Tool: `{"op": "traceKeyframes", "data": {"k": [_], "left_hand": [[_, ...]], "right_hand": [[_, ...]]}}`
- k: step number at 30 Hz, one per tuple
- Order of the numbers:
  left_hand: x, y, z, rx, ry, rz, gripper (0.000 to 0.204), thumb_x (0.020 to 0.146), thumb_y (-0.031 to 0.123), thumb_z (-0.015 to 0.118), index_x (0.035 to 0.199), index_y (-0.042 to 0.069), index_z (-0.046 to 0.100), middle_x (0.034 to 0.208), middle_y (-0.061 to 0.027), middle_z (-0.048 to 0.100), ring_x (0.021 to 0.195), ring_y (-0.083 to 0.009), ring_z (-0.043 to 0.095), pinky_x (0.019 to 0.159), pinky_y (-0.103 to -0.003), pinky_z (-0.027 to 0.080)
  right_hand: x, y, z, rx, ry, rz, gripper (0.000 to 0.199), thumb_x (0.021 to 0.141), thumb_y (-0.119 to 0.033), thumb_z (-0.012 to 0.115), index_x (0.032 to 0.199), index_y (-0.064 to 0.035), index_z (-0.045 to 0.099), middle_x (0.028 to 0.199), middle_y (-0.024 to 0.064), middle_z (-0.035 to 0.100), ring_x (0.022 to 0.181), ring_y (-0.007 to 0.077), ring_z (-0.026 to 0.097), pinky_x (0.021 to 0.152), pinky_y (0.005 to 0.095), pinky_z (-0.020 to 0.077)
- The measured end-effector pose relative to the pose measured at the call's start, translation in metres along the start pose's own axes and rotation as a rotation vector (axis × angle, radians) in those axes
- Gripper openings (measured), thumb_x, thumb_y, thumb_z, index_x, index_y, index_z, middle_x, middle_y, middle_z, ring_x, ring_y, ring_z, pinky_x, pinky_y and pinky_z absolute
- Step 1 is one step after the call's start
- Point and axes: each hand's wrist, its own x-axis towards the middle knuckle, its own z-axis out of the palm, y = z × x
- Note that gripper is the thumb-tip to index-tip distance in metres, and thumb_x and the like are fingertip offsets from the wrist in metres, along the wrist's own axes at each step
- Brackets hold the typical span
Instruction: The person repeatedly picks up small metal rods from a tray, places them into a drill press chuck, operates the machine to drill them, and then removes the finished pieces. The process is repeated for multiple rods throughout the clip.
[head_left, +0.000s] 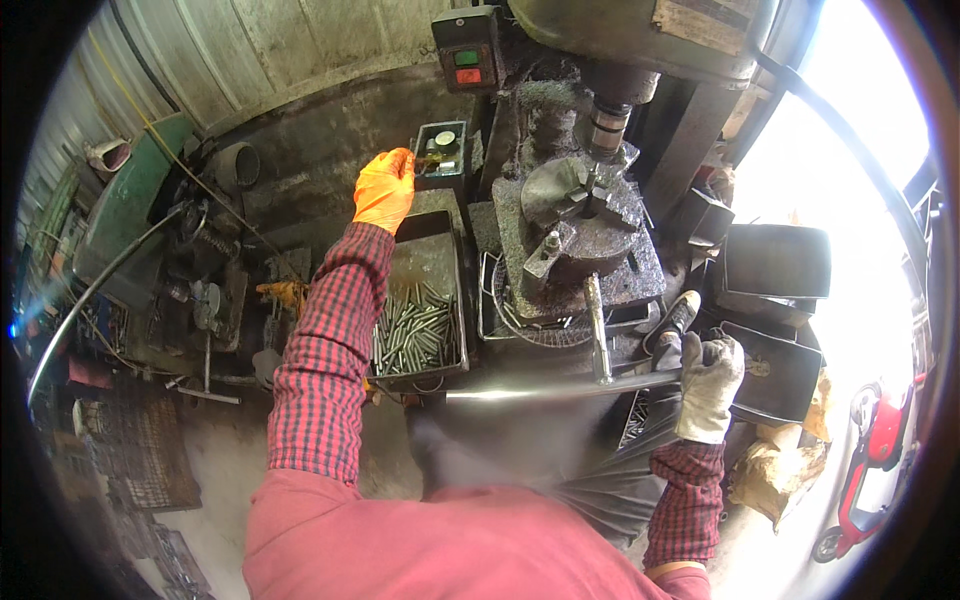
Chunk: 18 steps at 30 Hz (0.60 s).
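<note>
My left hand (386,190), in an orange glove, reaches forward to the left edge of a small metal box (440,177). Its fingers are closed; whatever they may hold is hidden. Inside the box are a pale round piece and some yellowish bits. Below that hand, a metal tray (424,262) carries a heap of short steel pins (414,330). Off to the right, my right hand (711,385), in a whitish work glove, is closed at the right end of a long smooth metal bar (560,387). The bar lies across in front of my body.
Ahead stands a drill press with a chuck (575,205) on its table and a lever (597,330) pointing toward me. A switch box (467,60) hangs above. Dark bins (775,262) and a sack (780,475) stand right; a green machine (140,225) is left.
</note>
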Motion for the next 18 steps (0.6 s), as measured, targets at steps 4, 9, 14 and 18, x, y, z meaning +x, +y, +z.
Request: {"op": "traceKeyframes", "data": {"k": [4, 9, 14, 18], "left_hand": [[0.004, 0.008, -0.012, -0.08, 0.015, -0.038, 0.025, 0.107, 0.026, 0.065, 0.116, 0.006, 0.077, 0.103, -0.0175, 0.076, 0.098, -0.0389, 0.074, 0.085, -0.046, 0.057], [-0.021, 0.01, -0.043, -0.01, 0.041, 0.118, 0.027, 0.107, 0.025, 0.065, 0.118, 0.003, 0.076, 0.105, -0.0182, 0.077, 0.096, -0.0359, 0.075, 0.086, -0.042, 0.058], [-0.06, 0.051, -0.068, -0.682, -0.058, -0.414, 0.022, 0.11, 0.02, 0.069, 0.121, 0.004, 0.08, 0.103, 0.0045, 0.075, 0.087, -0.0044, 0.061, 0.078, -0.022, 0.05], [-0.07, 0.12, -0.046, -1.039, -0.052, -0.233, 0.021, 0.109, 0.017, 0.071, 0.124, 0.006, 0.08, 0.108, 0.0039, 0.077, 0.083, -0.004, 0.064, 0.073, -0.02, 0.051]], "right_hand": [[0.001, -0.004, -0.002, 0.077, 0.03, 0.078, 0.037, 0.087, -0.023, 0.089, 0.068, -0.0019, 0.065, 0.07, 0.017, 0.064, 0.083, 0.0427, 0.065, 0.085, 0.0495, 0.0533], [0.002, -0.006, -0.003, 0.053, 0.028, 0.053, 0.042, 0.087, -0.031, 0.089, 0.065, -0.0029, 0.066, 0.07, 0.0168, 0.066, 0.085, 0.0432, 0.068, 0.082, 0.0516, 0.0532], [0.005, -0.005, -0.004, 0.12, 0.022, 0.068, 0.045, 0.084, -0.029, 0.089, 0.056, -0.0044, 0.063, 0.066, 0.0174, 0.064, 0.067, 0.0385, 0.062, 0.072, 0.0492, 0.0493], [0.007, -0.008, -0.007, 0.105, 0.101, 0.056, 0.046, 0.079, -0.03, 0.091, 0.054, -0.0048, 0.062, 0.063, 0.0192, 0.059, 0.064, 0.041, 0.061, 0.065, 0.0516, 0.0474]]}}
